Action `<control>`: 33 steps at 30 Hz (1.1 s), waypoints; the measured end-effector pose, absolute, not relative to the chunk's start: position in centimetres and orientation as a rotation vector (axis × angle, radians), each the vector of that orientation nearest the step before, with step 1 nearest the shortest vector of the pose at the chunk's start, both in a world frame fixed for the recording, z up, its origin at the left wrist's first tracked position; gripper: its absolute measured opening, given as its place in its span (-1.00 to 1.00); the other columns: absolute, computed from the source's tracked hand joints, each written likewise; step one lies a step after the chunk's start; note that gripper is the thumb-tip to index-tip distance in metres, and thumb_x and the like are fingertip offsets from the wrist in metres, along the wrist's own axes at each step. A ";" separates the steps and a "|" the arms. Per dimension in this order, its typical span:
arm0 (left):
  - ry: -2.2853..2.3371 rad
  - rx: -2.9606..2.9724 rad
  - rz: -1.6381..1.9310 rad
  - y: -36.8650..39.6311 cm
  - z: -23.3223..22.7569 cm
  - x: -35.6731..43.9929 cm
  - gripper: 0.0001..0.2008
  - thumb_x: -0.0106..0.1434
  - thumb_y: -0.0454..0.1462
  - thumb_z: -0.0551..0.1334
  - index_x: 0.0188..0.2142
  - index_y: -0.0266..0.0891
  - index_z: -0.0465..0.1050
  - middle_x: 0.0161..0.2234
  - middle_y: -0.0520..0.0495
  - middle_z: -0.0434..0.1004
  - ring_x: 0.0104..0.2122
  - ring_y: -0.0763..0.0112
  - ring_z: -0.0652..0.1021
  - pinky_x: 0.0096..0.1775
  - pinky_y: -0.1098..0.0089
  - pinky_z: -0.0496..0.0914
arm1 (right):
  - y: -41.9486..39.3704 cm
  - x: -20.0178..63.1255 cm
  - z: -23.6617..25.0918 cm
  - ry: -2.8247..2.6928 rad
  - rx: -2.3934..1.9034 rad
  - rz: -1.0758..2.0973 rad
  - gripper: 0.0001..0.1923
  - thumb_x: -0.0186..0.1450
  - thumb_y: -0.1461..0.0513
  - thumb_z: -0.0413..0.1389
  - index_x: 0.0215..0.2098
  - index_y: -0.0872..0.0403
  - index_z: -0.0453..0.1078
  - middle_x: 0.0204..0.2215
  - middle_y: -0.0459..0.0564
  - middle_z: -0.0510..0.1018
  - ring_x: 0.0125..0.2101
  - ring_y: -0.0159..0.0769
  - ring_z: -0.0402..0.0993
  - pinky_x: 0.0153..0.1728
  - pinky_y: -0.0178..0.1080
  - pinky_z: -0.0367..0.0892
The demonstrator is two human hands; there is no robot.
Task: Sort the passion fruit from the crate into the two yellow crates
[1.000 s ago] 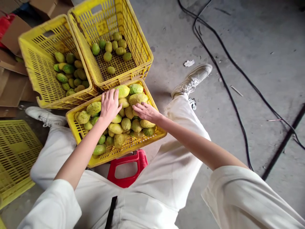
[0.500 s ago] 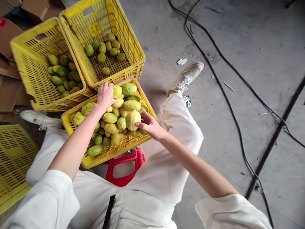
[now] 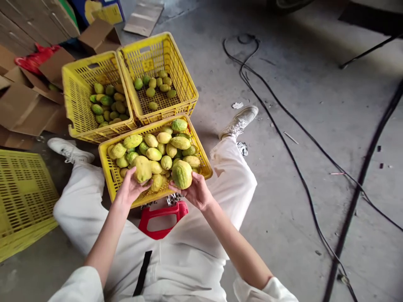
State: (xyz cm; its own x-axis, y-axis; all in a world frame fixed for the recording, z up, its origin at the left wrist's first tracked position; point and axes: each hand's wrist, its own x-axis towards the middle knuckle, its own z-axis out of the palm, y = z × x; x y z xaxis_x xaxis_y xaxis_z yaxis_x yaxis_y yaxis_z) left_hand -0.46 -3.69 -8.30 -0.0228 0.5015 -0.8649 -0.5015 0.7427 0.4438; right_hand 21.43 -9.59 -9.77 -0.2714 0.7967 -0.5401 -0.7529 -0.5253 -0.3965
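My left hand (image 3: 129,188) grips a yellow, lumpy fruit (image 3: 142,168), fingers and thumb around its underside. A rounder, greenish-yellow ridged fruit (image 3: 181,175) sits in my right hand (image 3: 199,193), fingers beneath it and thumb at its side. Both fruits are held up over the near side of a shallow yellow crate (image 3: 108,184). Oval yellow and green fruits (image 3: 153,154) are heaped in that crate, between my legs. A red plastic stool or stand (image 3: 181,209) shows partly below its near edge.
Two deeper yellow crates (image 3: 75,100) (image 3: 185,90) stand beyond, each with some fruits inside. Another yellow crate (image 3: 25,188) is at the left. Cardboard boxes (image 3: 28,105) and a red bag (image 3: 36,58) lie upper left. Black cables (image 3: 283,147) cross the floor on the right.
My left hand has come back from the crate's far side and now holds up a fruit. My right hand has moved nearer, its fruit turned greener side up. The view has tilted upward.
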 end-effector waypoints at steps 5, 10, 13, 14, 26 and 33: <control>1.147 -0.181 0.985 -7.2 -6.3 -0.9 -0.67 0.21 -0.04 0.26 -0.09 -0.09 0.45 -0.13 -0.14 0.60 -0.09 0.12 0.61 -0.06 -0.03 0.49 | -9.9 19.1 -8.3 -0.007 -0.706 1.839 -0.45 -0.03 -0.13 0.32 -0.21 -0.01 0.40 -0.24 -0.01 0.54 -0.43 -0.35 0.36 -0.49 -0.30 0.44; 0.970 -0.001 1.103 -6.8 -4.3 -0.2 -0.52 0.12 0.09 0.30 -0.04 -0.04 0.45 -0.10 -0.15 0.58 0.02 0.03 0.55 0.04 -0.09 0.40 | -8.8 17.8 -6.9 -0.145 -0.678 1.675 -0.28 -0.15 -0.31 0.29 -0.19 -0.08 0.38 -0.30 -0.03 0.45 -0.34 -0.25 0.37 -0.31 -0.17 0.53; 0.897 0.152 1.173 -6.4 -2.9 0.1 -0.43 0.05 0.18 0.29 -0.02 -0.01 0.43 -0.10 -0.14 0.56 0.10 0.00 0.50 0.08 -0.10 0.37 | -7.7 17.7 -5.5 -0.181 -0.629 1.575 -0.40 -0.11 -0.22 0.31 -0.25 -0.09 0.37 -0.27 -0.03 0.46 -0.15 -0.16 0.43 -0.05 -0.04 0.52; 0.881 0.190 1.191 -6.3 -2.4 0.2 -0.41 0.04 0.20 0.29 -0.03 -0.01 0.42 -0.10 -0.14 0.56 0.11 -0.01 0.48 0.08 -0.11 0.36 | -7.3 17.6 -5.1 -0.194 -0.612 1.521 -0.45 -0.09 -0.17 0.32 -0.26 -0.11 0.36 -0.27 -0.04 0.45 -0.12 -0.15 0.43 0.00 -0.02 0.50; 1.066 0.237 1.222 -8.4 -3.6 -1.3 -0.64 0.01 -0.04 0.36 -0.23 -0.01 0.34 -0.09 -0.05 0.53 0.04 0.12 0.47 -0.10 0.17 0.43 | -9.4 16.5 -5.8 -0.194 -0.647 1.441 -0.76 0.07 0.11 0.21 -0.29 -0.10 0.33 -0.38 -0.16 0.43 -0.36 -0.36 0.41 -0.25 -0.27 0.50; 0.990 0.128 1.267 -8.7 -3.6 -2.2 -0.70 0.09 -0.09 0.33 -0.20 -0.03 0.38 -0.06 -0.08 0.54 0.10 0.09 0.47 -0.08 0.15 0.45 | -10.6 16.5 -8.1 -0.239 -0.885 1.652 -0.58 0.15 -0.13 0.13 -0.23 -0.01 0.39 -0.28 0.05 0.56 -0.15 -0.07 0.54 -0.20 0.03 0.56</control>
State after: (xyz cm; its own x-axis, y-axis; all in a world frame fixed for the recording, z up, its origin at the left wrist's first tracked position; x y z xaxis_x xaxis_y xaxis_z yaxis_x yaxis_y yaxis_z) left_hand -2.15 -8.68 -3.58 -0.0355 0.8354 -0.5484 -0.7339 0.3506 0.5817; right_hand 16.48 -10.61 -8.08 -0.0247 0.9083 -0.4176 -0.7525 -0.2919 -0.5904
